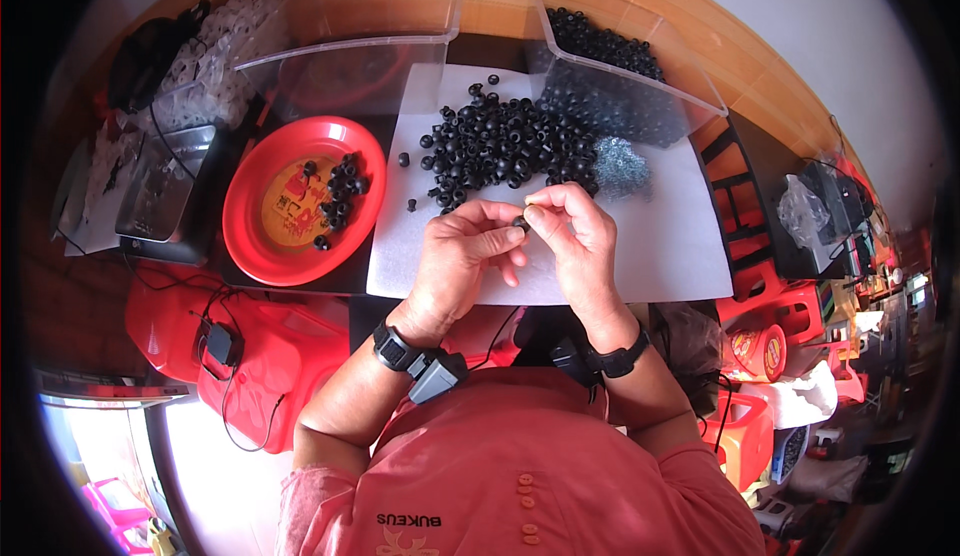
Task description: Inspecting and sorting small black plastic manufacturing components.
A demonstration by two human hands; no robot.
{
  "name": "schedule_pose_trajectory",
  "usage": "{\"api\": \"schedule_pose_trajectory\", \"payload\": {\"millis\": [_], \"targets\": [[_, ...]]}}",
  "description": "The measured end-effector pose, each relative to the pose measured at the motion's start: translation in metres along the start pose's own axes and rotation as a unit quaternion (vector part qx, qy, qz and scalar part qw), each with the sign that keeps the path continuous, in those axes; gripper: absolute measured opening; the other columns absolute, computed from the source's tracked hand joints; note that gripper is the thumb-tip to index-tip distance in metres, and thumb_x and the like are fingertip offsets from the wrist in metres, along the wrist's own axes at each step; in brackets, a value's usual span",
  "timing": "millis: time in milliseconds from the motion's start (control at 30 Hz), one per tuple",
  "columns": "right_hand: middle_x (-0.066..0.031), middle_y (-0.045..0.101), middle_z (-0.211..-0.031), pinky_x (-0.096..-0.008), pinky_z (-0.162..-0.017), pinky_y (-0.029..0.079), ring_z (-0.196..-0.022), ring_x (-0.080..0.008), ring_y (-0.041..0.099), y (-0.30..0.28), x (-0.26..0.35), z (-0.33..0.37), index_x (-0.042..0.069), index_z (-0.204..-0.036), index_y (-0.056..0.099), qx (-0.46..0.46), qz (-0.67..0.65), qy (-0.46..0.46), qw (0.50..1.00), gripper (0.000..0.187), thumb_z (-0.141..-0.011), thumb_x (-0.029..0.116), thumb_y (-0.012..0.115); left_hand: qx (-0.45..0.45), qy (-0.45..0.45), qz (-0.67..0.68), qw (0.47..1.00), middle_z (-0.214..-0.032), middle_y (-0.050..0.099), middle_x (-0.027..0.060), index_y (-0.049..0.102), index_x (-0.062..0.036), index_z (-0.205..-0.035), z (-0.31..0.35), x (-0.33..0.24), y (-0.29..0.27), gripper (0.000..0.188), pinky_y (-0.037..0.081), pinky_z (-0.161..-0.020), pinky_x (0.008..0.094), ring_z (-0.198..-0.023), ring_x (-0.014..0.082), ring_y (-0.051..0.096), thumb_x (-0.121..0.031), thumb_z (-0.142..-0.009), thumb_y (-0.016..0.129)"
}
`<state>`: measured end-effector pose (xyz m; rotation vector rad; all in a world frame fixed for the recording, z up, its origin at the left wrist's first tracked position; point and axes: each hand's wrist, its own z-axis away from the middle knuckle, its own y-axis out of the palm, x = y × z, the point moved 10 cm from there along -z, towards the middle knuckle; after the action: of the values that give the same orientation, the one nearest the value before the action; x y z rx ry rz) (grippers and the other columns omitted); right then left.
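Note:
A small black rounded part (520,223) is pinched between the thumb and forefinger of my left hand (458,258). My right hand (577,243) meets it from the other side, thumb and forefinger pressed together. What lies between those right fingertips is too small and covered to name. Just beyond both hands spreads a pile of black rounded hollow parts (500,141) on a white sheet (660,256). Beside the pile, to the right, is a heap of tiny silvery metal pieces (620,168). A few black parts lie loose left of the pile.
At the left a red plate (245,206) holds several black parts. Behind stand a clear plastic bin (350,46) and another clear bin (690,91) full of black parts. A metal tray (165,186) and white plastic pieces (225,46) are far left. Red stools (270,386) stand below the table.

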<state>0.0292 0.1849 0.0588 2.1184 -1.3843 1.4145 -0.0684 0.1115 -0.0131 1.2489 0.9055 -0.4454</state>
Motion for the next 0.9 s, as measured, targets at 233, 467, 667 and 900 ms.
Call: {"api": "schedule_pose_trajectory", "payload": {"millis": [233, 467, 667, 900], "targets": [[-0.0079, 0.063, -0.086, -0.0280, -0.066, 0.050, -0.074, -0.0151, 0.063, 0.000, 0.003, 0.000, -0.001, -0.094, 0.062, -0.005, 0.010, -0.023, 1.000, 0.010, -0.091, 0.007, 0.067, 0.005, 0.022, -0.005, 1.000, -0.092, 0.067, 0.0129, 0.061, 0.0070, -0.111, 0.001, -0.003, 0.002, 0.020, 0.055, -0.056, 0.0278, -0.074, 0.0179, 0.066, 0.000, -0.093, 0.062], [-0.0084, 0.063, -0.086, -0.0290, -0.067, 0.051, -0.075, -0.0169, 0.064, 0.000, 0.010, 0.001, -0.001, -0.094, 0.062, -0.014, 0.031, -0.064, 0.997, 0.010, -0.090, 0.005, 0.068, -0.006, 0.019, -0.006, 1.000, -0.091, 0.066, 0.0112, 0.061, 0.0075, -0.109, 0.000, -0.002, 0.002, 0.020, 0.054, -0.055, 0.0264, -0.072, 0.0163, 0.065, -0.003, -0.092, 0.064], [-0.0077, 0.063, -0.085, -0.0289, -0.067, 0.050, -0.075, -0.0164, 0.064, 0.003, 0.011, 0.003, 0.000, -0.094, 0.062, -0.010, 0.038, -0.065, 0.997, 0.009, -0.090, 0.006, 0.068, -0.008, 0.016, 0.003, 1.000, -0.089, 0.066, 0.0106, 0.062, 0.0072, -0.108, 0.001, -0.002, 0.001, 0.019, 0.054, -0.054, 0.0262, -0.071, 0.0162, 0.065, -0.003, -0.092, 0.065], [-0.0040, 0.065, -0.083, -0.0243, -0.070, 0.048, -0.074, -0.0107, 0.060, -0.005, -0.015, 0.004, -0.001, -0.094, 0.063, -0.071, -0.105, 0.054, 0.990, 0.011, -0.090, 0.008, 0.069, -0.016, 0.015, 0.001, 1.000, -0.089, 0.066, 0.0107, 0.062, 0.0070, -0.106, -0.001, -0.002, -0.001, 0.018, 0.054, -0.053, 0.0269, -0.071, 0.0172, 0.066, -0.003, -0.092, 0.065]]}}
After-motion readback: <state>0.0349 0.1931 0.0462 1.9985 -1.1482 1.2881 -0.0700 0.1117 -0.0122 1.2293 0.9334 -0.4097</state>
